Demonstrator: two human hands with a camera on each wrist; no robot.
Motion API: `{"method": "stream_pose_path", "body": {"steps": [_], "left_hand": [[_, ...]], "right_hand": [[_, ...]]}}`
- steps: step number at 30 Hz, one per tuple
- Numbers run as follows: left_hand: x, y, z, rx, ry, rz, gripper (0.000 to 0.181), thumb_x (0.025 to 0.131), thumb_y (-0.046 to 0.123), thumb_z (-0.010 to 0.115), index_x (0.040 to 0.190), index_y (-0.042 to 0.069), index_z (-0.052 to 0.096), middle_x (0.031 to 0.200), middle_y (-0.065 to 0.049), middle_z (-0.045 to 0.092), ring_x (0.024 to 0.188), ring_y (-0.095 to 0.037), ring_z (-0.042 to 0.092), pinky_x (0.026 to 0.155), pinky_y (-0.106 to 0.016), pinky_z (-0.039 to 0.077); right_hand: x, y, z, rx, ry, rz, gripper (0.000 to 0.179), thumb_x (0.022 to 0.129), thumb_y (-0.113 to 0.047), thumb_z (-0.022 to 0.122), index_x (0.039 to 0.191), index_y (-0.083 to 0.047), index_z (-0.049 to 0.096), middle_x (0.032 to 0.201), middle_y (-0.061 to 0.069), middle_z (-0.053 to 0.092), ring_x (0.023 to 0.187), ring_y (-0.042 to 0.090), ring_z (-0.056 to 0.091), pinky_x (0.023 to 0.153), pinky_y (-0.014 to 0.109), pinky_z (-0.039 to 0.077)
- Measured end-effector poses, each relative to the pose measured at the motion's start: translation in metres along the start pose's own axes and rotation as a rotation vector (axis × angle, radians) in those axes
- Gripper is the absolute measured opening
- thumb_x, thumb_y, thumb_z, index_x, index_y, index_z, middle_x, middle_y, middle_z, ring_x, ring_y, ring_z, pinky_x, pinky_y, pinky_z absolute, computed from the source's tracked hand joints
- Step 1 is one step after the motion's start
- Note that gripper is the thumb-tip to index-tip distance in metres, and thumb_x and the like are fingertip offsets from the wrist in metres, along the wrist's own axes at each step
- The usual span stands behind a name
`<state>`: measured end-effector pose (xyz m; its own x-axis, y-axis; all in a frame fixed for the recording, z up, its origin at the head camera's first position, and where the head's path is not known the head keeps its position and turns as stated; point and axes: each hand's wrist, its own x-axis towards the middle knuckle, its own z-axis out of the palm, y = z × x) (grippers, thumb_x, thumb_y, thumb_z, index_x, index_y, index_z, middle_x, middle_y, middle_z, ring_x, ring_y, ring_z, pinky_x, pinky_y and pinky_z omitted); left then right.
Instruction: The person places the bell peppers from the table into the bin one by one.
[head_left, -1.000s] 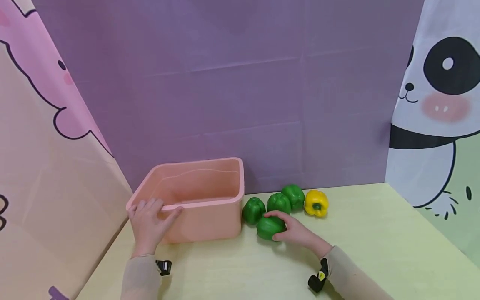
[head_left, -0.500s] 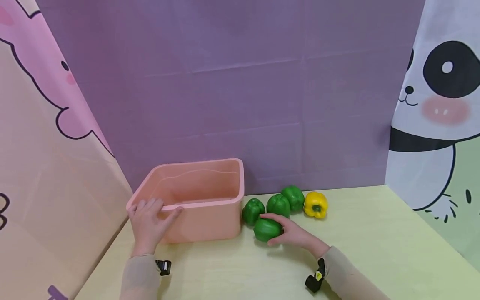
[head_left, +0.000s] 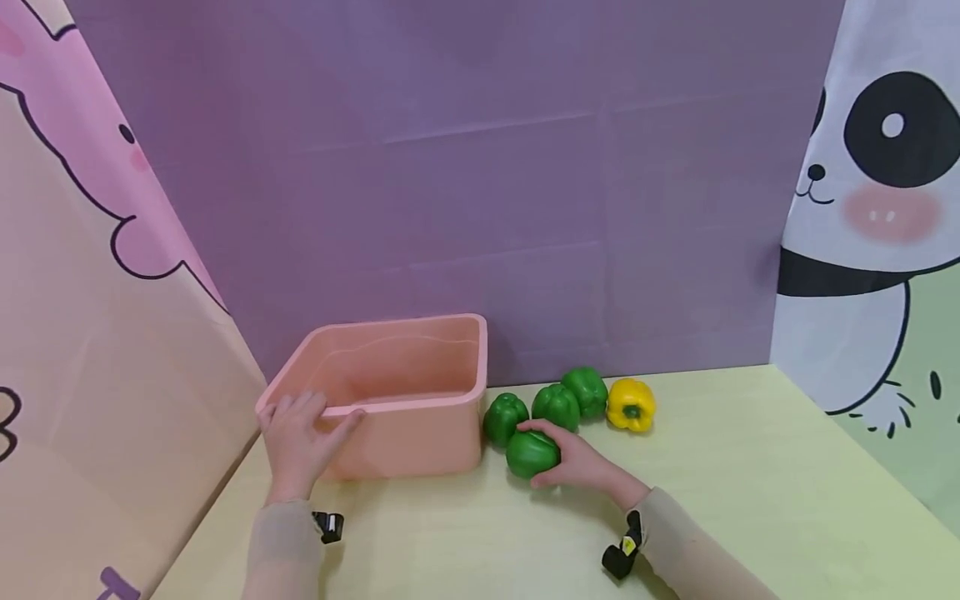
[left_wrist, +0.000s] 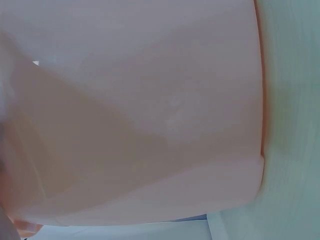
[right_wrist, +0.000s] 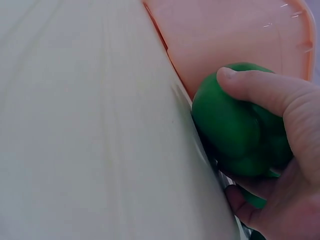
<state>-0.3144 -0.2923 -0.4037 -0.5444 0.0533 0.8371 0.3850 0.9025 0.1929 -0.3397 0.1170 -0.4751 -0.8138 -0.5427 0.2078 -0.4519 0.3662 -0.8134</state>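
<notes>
My left hand (head_left: 296,446) grips the near rim of a pink plastic bin (head_left: 420,437), its fingers over the edge and the thumb along the outside. The bin's smooth wall (left_wrist: 165,115) fills most of the left wrist view. A green bell pepper (head_left: 531,456) is held in my right hand (head_left: 573,458), low over the table to the right of the bin. In the right wrist view, the thumb lies across the top of this pepper (right_wrist: 225,120) and fingers curl beneath it. Behind it sit several other peppers, among them a green bell pepper (head_left: 504,419) close to the bin.
Two more green peppers, the middle one (head_left: 556,407) and the rear one (head_left: 585,392), stand near the back edge beside a yellow bell pepper (head_left: 631,405). A purple backdrop (head_left: 525,208) rises behind the pale table (head_left: 735,483), with printed panels on both sides.
The right hand has moved slightly left with the green bell pepper, which has turned a little in its grip. The left hand stays on the bin's rim.
</notes>
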Motion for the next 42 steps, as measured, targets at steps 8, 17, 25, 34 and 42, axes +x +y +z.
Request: {"method": "stream_pose_path", "body": {"steps": [8,17,25,34,42], "left_hand": [[-0.006,-0.004,0.000,-0.023,0.033,-0.003,0.049,0.072,0.054,0.074,0.067,0.015,0.044,0.067,0.001,0.047,0.068,-0.023,0.036,0.084,-0.054,0.022],[-0.007,-0.004,-0.002,-0.020,0.049,0.009,0.052,0.073,0.060,0.070,0.069,0.013,0.050,0.071,-0.003,0.052,0.069,-0.025,0.037,0.085,-0.055,0.023],[-0.001,-0.002,0.004,-0.036,0.082,0.046,0.051,0.074,0.060,0.069,0.069,0.014,0.049,0.069,-0.002,0.051,0.069,-0.025,0.038,0.084,-0.055,0.023],[-0.001,0.000,0.005,-0.033,0.075,0.030,0.052,0.076,0.062,0.066,0.072,0.012,0.052,0.072,-0.004,0.054,0.069,-0.027,0.039,0.083,-0.055,0.022],[-0.001,0.000,0.003,-0.031,0.053,0.023,0.048,0.074,0.056,0.070,0.073,0.012,0.053,0.073,-0.004,0.054,0.070,-0.027,0.039,0.084,-0.054,0.022]], "right_hand": [[-0.001,0.003,0.004,0.029,0.009,0.018,0.074,0.076,-0.019,0.081,0.141,-0.019,0.046,0.136,0.016,0.047,0.112,0.029,0.050,0.091,0.047,0.041],[-0.006,-0.002,0.007,0.121,0.013,0.045,0.070,0.079,-0.014,0.078,0.142,-0.017,0.047,0.134,0.017,0.048,0.110,0.027,0.050,0.089,0.044,0.041],[-0.004,-0.001,0.000,0.138,0.033,0.065,0.067,0.081,-0.015,0.077,0.141,-0.017,0.048,0.134,0.016,0.048,0.109,0.026,0.050,0.090,0.042,0.041],[-0.001,0.004,-0.005,0.159,0.036,0.061,0.068,0.081,-0.009,0.076,0.142,-0.010,0.046,0.135,0.020,0.047,0.108,0.028,0.050,0.089,0.044,0.042],[-0.005,-0.005,-0.009,0.190,0.054,0.083,0.068,0.081,-0.013,0.077,0.143,-0.016,0.046,0.139,0.017,0.044,0.109,0.027,0.050,0.089,0.042,0.042]]}}
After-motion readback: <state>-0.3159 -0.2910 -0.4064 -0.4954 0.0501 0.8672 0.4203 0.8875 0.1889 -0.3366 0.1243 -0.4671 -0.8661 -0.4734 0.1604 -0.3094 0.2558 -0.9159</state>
